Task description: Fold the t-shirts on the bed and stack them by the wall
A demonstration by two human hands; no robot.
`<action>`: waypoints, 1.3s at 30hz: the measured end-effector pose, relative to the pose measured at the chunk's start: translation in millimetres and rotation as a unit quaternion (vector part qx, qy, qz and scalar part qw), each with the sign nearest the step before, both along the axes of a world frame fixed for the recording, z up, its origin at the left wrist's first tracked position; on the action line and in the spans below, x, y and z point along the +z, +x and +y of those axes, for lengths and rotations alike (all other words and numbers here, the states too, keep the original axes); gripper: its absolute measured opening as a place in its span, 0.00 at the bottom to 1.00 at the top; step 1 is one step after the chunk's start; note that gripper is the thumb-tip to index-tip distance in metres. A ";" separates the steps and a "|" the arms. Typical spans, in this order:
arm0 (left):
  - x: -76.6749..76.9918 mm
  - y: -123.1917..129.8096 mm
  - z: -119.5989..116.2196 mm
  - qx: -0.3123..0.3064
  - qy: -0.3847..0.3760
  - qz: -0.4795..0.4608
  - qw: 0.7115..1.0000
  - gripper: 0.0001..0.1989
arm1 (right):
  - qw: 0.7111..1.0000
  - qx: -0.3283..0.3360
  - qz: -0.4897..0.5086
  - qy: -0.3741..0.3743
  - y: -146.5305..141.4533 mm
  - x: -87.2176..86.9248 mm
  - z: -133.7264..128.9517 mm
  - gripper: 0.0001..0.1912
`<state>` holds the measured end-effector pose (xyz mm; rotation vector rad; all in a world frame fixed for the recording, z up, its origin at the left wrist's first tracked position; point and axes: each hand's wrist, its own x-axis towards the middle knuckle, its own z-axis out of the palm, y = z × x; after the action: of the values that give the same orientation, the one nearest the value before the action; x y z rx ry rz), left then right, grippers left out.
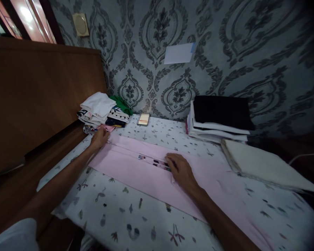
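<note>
A pale pink garment (146, 176) lies stretched across the patterned sheet, folded lengthwise into a long strip. Its two folded edges run close together along the middle, and a bit of dark and white print shows in the gap. My left hand (99, 138) is closed, fingers pinched at the garment's far left corner, right beside a pile of folded clothes (98, 106). Farther right, my right hand (182, 170) has its fingers curled together on the folded edge by the print. The fingertips of both hands are partly hidden.
A stack of black and white folded cloths (222, 113) stands at the back right, with a cream folded cloth (267, 167) before it. A small blurred box (143, 119) sits near the wall. On the left rises a brown wooden panel (47, 80).
</note>
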<state>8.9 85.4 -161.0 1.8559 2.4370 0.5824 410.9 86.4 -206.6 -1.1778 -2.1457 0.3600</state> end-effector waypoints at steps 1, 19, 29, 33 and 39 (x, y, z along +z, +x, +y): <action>0.1 4.8 2.1 -0.009 0.017 0.011 1.000 0.18 | 1.000 -0.013 0.001 -0.001 0.7 -0.4 1.2 0.18; -11.2 15.3 46.2 -0.055 -0.059 0.160 0.984 0.17 | 0.963 -0.108 -0.239 -0.065 -3.4 2.6 -2.1 0.26; -15.3 100.2 20.7 -0.328 -0.110 0.060 0.936 0.31 | 0.962 -0.093 -0.251 -0.053 -0.2 -0.5 -2.3 0.26; -21.0 98.8 14.5 -0.307 -0.181 0.067 0.932 0.38 | 0.959 -0.087 -0.259 -0.070 -0.3 0.9 -2.4 0.27; -19.7 41.3 5.2 -0.137 -0.192 0.128 0.963 0.36 | 0.957 -0.090 -0.256 -0.105 -5.7 11.2 -5.3 0.28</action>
<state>50.1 90.6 -180.7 2.1358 2.1575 -0.1459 405.2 81.1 -195.4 -1.7293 -2.4474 0.2199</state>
